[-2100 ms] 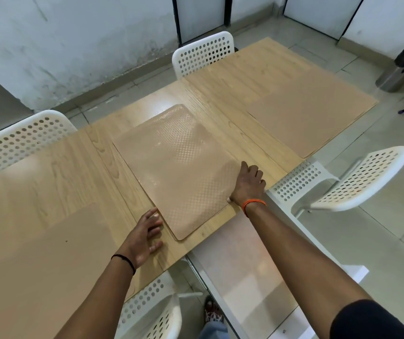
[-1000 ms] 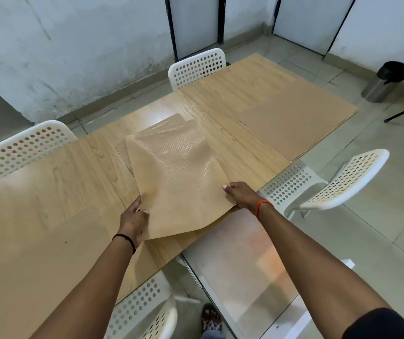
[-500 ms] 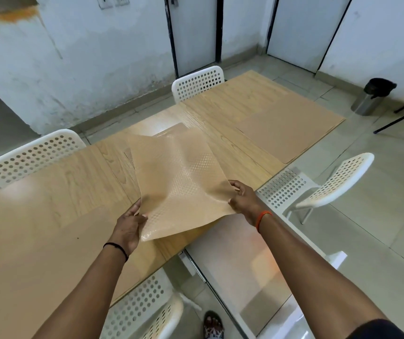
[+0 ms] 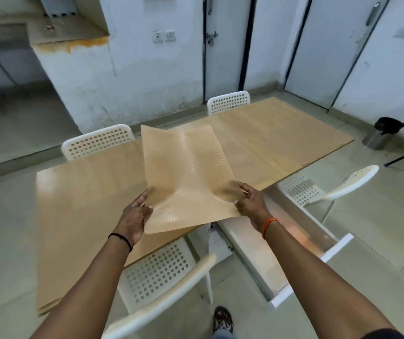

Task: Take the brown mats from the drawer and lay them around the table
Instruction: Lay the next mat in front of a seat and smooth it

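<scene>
Two hands hold one brown mat (image 4: 186,177) in the air above the table (image 4: 86,192): left hand (image 4: 133,217) grips its left edge, right hand (image 4: 251,201) pinches the right. Mat's tan w/ dotted texture, sagging in the middle; no legible writing on it.

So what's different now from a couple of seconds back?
Both hands took hold of the brown mat and lifted it off the table: left hand on its left edge, right hand on its right. It now sags between them. The open drawer stayed put.
</scene>
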